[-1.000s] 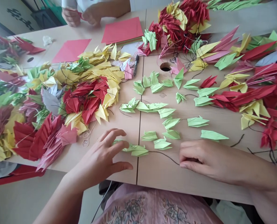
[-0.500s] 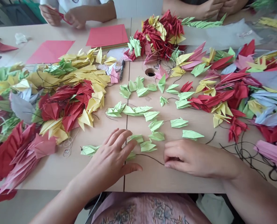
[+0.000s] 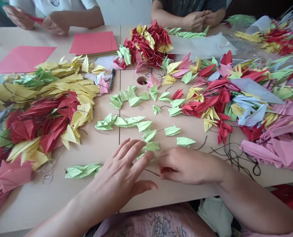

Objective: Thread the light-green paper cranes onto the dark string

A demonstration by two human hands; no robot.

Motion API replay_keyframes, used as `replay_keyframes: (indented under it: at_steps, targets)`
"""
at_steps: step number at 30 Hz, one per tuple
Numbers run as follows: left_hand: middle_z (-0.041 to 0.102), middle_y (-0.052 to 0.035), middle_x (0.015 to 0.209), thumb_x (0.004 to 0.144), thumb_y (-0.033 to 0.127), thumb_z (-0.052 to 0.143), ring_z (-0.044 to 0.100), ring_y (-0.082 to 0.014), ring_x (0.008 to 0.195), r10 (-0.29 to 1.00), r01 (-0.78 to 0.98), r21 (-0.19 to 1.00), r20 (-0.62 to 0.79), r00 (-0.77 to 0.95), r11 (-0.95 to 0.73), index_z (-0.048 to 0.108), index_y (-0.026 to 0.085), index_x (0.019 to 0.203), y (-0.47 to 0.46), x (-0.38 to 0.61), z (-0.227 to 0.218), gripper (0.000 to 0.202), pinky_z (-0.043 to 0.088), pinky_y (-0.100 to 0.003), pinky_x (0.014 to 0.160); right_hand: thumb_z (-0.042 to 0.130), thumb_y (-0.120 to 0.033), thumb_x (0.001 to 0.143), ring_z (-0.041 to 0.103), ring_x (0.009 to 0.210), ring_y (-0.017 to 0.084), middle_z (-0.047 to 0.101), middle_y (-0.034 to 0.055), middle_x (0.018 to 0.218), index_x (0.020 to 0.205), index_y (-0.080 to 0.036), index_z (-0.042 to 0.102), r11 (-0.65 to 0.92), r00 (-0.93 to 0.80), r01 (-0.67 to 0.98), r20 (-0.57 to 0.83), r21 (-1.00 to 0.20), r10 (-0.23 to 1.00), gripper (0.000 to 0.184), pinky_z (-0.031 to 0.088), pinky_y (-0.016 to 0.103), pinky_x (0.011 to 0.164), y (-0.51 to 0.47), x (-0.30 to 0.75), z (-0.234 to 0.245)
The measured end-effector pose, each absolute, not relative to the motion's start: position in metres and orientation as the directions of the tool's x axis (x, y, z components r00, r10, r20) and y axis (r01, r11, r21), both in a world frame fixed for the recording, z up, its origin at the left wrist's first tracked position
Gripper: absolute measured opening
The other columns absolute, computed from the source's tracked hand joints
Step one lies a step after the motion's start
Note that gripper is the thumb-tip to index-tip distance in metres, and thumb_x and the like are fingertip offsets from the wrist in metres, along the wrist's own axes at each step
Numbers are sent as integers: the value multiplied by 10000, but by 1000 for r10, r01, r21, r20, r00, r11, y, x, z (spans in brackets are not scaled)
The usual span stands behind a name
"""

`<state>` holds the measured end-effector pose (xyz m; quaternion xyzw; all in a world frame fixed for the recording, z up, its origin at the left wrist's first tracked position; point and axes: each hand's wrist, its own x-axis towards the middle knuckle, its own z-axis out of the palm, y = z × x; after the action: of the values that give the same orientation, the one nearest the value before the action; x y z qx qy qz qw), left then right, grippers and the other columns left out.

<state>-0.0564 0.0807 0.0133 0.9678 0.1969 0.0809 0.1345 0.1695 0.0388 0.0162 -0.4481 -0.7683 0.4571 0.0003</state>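
My left hand (image 3: pixel 129 164) is open, palm down, its thumb and fingers apart over some light-green folded paper pieces. Out from under it to the left runs a short row of green folded pieces (image 3: pixel 83 171) with a dark knot at its end. A thin black cord (image 3: pixel 151 171) passes between my hands. My right hand (image 3: pixel 185 165) is curled closed with its fingertips on the cord's end; whatever else is within the fingers is hidden. Just beyond both hands lie several loose green folded paper pieces (image 3: pixel 172 130).
Heaped strings of folded paper (image 3: pixel 50 115) line the left, with more piles (image 3: pixel 217 98) on the right. Tangled black cord (image 3: pixel 235 158) lies near my right forearm. Red paper sheets (image 3: pixel 94 42), a pen (image 3: pixel 112 79) and a table hole (image 3: pixel 142 80) are farther back. Two people sit opposite.
The view has turned to the right. My right hand has come closer to my left, shortening the visible cord between them. More of the green row shows left of my left hand.
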Motion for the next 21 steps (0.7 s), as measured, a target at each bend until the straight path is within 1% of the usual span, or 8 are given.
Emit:
replay_keyframes:
  at_steps: [2,4,7,10,13,15,17,21]
  targets:
    - [559,-188,1245,907,485,598,495,-370,1173,389,351,252,121,913,-902,522,126,1289,86,-47,15,530,473,-556,978,623,-208,899,650,798,172,704,24,882,861,-188,728,169,-593,683,-404,-710,696,114,449,271,693,39,169,16]
    - [584,-186,1192,921,459,586,513,-367,1133,372,333,243,138,918,-911,574,110,1208,92,-41,16,452,482,-537,948,624,-222,901,638,761,170,691,24,825,827,-182,728,183,-594,691,-406,-699,694,134,433,273,664,40,169,15]
    - [596,-153,1149,952,446,545,527,-325,1088,366,297,352,150,918,-888,586,130,1137,96,-41,18,368,496,-467,890,623,-205,897,612,721,162,674,14,768,808,-178,720,213,-622,680,-398,-701,674,135,410,271,636,43,171,16]
    - [601,-89,1091,944,442,572,536,-269,1018,360,267,488,105,927,-831,575,181,1129,96,-47,18,320,492,-402,835,618,-142,892,624,768,151,698,11,828,853,-172,719,183,-649,633,-387,-752,654,112,425,254,668,45,173,19]
    - [603,-55,1003,928,389,624,539,-254,939,324,254,519,46,945,-816,594,197,1072,92,-53,14,243,484,-391,781,630,-114,891,620,803,140,683,9,836,858,-156,702,169,-639,601,-343,-781,688,90,432,240,705,46,176,26]
    - [604,-52,976,930,316,630,541,-261,920,293,240,481,36,956,-843,607,194,1030,88,-56,9,159,481,-401,763,629,-120,900,590,747,123,640,-6,780,842,-149,685,181,-611,604,-304,-776,731,86,420,234,682,43,180,34]
    - [607,-58,951,945,239,595,545,-273,902,255,214,391,54,966,-895,621,186,987,86,-57,5,72,478,-415,746,613,-129,916,563,697,107,612,-16,755,825,-148,670,176,-566,601,-260,-780,782,109,413,226,652,38,186,44]
    - [613,-69,876,953,117,493,546,-281,817,142,122,177,105,984,-977,647,166,929,79,-59,-5,164,466,-435,718,599,-213,939,601,738,110,667,1,834,905,-165,680,86,-359,607,-176,-790,916,101,444,222,659,16,205,68]
